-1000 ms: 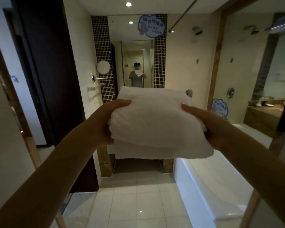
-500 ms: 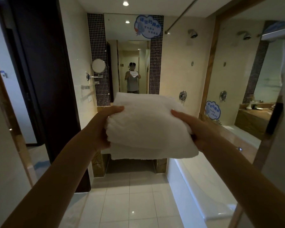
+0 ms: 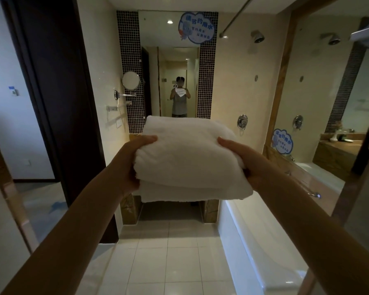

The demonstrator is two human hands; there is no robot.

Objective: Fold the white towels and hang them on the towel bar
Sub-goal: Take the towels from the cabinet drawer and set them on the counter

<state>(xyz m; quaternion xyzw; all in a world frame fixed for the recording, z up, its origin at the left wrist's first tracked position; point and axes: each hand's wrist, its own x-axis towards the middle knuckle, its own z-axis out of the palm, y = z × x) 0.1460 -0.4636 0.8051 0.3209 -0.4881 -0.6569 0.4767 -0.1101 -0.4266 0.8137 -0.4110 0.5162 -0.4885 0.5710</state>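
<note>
- Head view: folded towel (image 3: 190, 162) held out front in mid-air, over tiled floor (image 3: 168, 262), between both hands, touching nothing else.
- Grip, left hand (image 3: 128, 165): curled round towel's left edge, thumb on top, fingers hidden beneath.
- Grip, right hand (image 3: 249, 167): clamped on right edge the same way, thumb on top, fingers under and out of sight.
- Fold: several thick layers; bottom layer's near edge poking out below the rest, a bit ragged.
- Step, by judgement: folding done, carrying toward bar; hanging not yet done.
- Bar not surely identified: chrome rail (image 3: 118, 107) on left wall under round mirror (image 3: 130, 80) the likely one, well apart from towel; handle (image 3: 315, 195) by tub (image 3: 254, 241) on right less likely.
- To do well: even squeeze on both sides to stop layers sliding; hold level; tuck stray bottom layer flush before hanging.
- At bar: probably too thick to drape as is; open one fold, lay middle over bar, drop both halves equal, line up edges.
- Release one hand only after resting weight on bar.
- Risk: bottom layer slipping out, towel unfolding, dropping to floor or into tub.
- Reflection in wall mirror (image 3: 170, 60): person with towel in both hands, too small for more.
</note>
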